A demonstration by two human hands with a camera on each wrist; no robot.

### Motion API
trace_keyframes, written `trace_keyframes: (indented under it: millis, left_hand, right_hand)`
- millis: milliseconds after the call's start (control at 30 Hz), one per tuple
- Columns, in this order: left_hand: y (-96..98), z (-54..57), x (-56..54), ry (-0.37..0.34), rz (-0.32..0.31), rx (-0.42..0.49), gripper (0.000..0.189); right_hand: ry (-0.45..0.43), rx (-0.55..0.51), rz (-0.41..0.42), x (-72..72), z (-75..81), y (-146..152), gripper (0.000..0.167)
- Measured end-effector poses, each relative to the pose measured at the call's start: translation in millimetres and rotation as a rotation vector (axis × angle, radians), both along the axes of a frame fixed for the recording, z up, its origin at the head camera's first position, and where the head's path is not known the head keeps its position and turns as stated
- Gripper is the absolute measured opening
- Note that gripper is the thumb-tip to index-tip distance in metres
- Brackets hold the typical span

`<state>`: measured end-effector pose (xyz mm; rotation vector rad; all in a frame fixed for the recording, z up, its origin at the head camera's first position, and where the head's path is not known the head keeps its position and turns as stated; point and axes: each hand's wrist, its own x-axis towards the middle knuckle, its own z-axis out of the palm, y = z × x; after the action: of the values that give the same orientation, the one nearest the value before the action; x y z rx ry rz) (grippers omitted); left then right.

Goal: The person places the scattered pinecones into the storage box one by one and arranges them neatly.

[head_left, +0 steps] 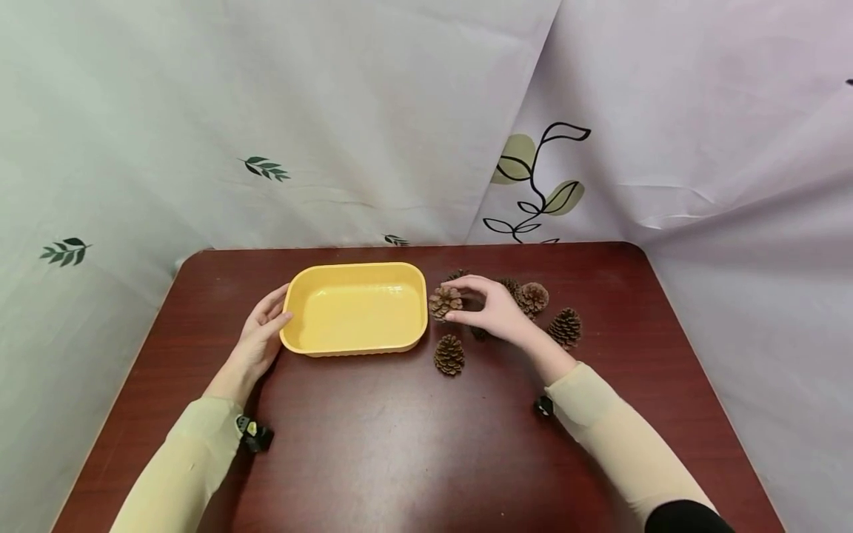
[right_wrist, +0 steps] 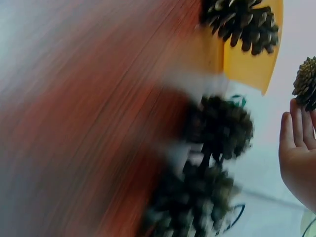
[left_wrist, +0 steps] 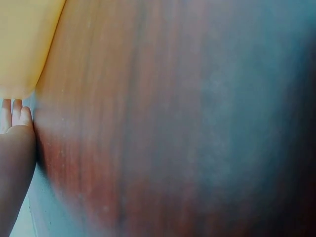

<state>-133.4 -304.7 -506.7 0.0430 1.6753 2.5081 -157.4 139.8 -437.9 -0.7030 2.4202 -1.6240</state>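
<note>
A shallow yellow plastic tub (head_left: 353, 349) with rounded corners stands on the table, its inside bare. At its left end my left hand (head_left: 260, 334) holds the wall, thumb over the rim and fingers along the outside. In the left wrist view, fingertips of the left hand (left_wrist: 17, 128) meet the tub's wall (left_wrist: 29, 49). Just off the tub's right end, a brown pine cone (head_left: 445, 302) is pinched between the thumb and fingers of my right hand (head_left: 496, 311). The right wrist view shows this pine cone (right_wrist: 307, 84) raised at the fingertips.
One pine cone (head_left: 449, 355) lies nearer to me, right of the tub. Several more, among them a pine cone (head_left: 565, 328) and a rounder one (head_left: 533, 298), lie around and behind the right hand. A pale patterned curtain (head_left: 373, 133) hangs behind the dark red table (head_left: 373, 444).
</note>
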Motion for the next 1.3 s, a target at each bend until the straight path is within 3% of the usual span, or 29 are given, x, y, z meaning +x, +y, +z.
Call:
trace_keyframes:
  millis: [400,600,1000,1300]
  left_hand:
    - [-0.7,-0.3,-0.7,-0.008,0.000,0.008,0.047]
    - [-0.3,0.3,-1.5,-0.010,0.000,0.018,0.048]
    - [-0.6,-0.4,-1.8,-0.013,0.002,0.012,0.047]
    - [-0.8,-0.9,-0.9,-0.008,0.006,0.021,0.047]
  right_hand:
    - [-0.053,-0.002,0.074,-12.2,-3.5,-62,0.053]
    - [-0.087,0.047,0.081,-17.4,-4.6,-87,0.055]
    - [-0.073,0.104,0.153,-23.1,-4.8,-140,0.054]
    - [-0.110,0.083,0.188,-25.3,-12.4,-174,0.055]
